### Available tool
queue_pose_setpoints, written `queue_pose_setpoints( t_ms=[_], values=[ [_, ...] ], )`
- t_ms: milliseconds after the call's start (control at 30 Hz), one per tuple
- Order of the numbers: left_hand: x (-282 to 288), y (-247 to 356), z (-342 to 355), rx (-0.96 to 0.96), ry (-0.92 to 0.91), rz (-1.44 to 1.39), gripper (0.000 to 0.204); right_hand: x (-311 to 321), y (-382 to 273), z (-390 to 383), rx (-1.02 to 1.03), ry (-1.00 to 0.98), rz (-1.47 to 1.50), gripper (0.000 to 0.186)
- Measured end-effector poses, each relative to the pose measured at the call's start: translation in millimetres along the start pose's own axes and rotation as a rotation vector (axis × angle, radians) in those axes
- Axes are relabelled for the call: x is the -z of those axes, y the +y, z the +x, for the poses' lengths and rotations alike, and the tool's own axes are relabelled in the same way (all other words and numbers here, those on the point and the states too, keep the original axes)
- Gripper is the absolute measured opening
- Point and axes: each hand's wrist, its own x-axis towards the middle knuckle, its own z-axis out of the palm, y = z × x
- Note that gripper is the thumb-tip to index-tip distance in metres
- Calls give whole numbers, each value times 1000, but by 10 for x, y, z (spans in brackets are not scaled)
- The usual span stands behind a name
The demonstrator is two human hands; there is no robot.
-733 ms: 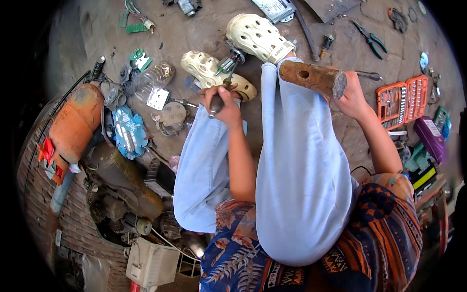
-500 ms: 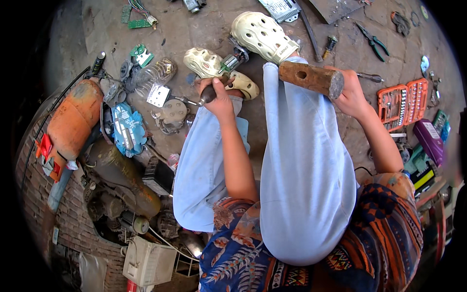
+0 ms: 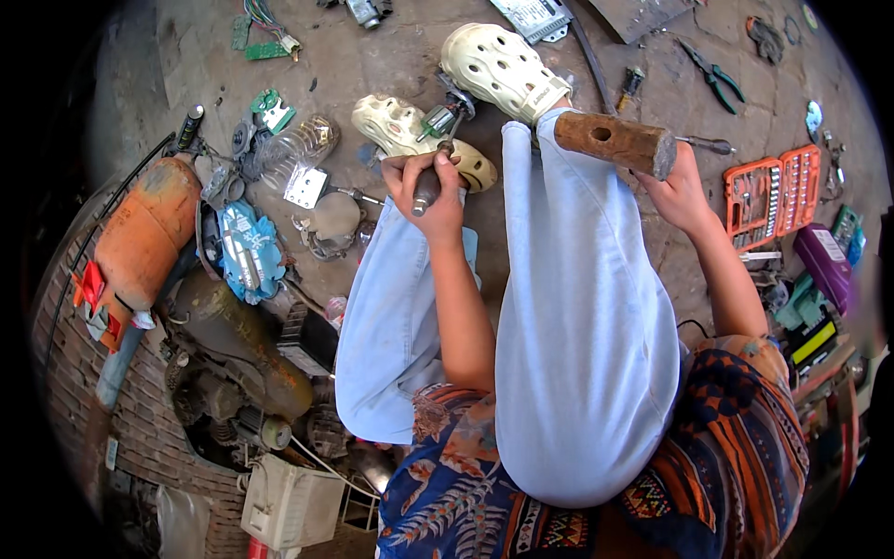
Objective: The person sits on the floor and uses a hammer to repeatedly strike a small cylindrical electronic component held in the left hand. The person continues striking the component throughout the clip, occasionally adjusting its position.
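Observation:
My left hand (image 3: 426, 189) is closed around a short metal rod (image 3: 426, 191), a punch or chisel, held upright over a small motor armature (image 3: 443, 118) lying between my cream clog shoes (image 3: 498, 67). My right hand (image 3: 678, 194) grips a wooden mallet handle (image 3: 615, 142), raised above my right knee with its thick brown end pointing left. Both legs in pale blue trousers (image 3: 587, 317) fill the middle of the view.
An orange gas cylinder (image 3: 149, 233) lies at left, beside a blue part (image 3: 244, 252) and a rusty motor (image 3: 233, 345). A clear plastic bottle (image 3: 293, 149), green circuit boards (image 3: 270, 112), green pliers (image 3: 712, 76), an orange socket set (image 3: 773, 194) and a purple box (image 3: 824, 265) lie on the concrete floor.
The mallet in my right hand has stayed raised, shifting slightly. My left hand keeps the rod over the armature, almost unmoved.

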Motion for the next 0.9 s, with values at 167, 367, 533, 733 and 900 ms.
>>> queue_pose_setpoints(
  t_ms=[167, 367, 533, 733, 900],
  values=[
    [70, -19, -40, -41, 1, 195, 8, -5, 24, -13, 10, 31, 12, 16],
    [25, 34, -15, -53, 99, 130, 10, 4, 68, -20, -14, 39, 34, 18],
    [-150, 285, 157, 124, 223, -223, 15, 12, 105, -33, 2, 38, 26, 21],
    [-216, 239, 589, 221, 163, 27, 26, -26, 144, -83, -33, 50, 71, 22],
    [-331, 360, 788, 127, 58, 248, 33, -29, 177, -122, -60, 39, 62, 24]
  ],
)
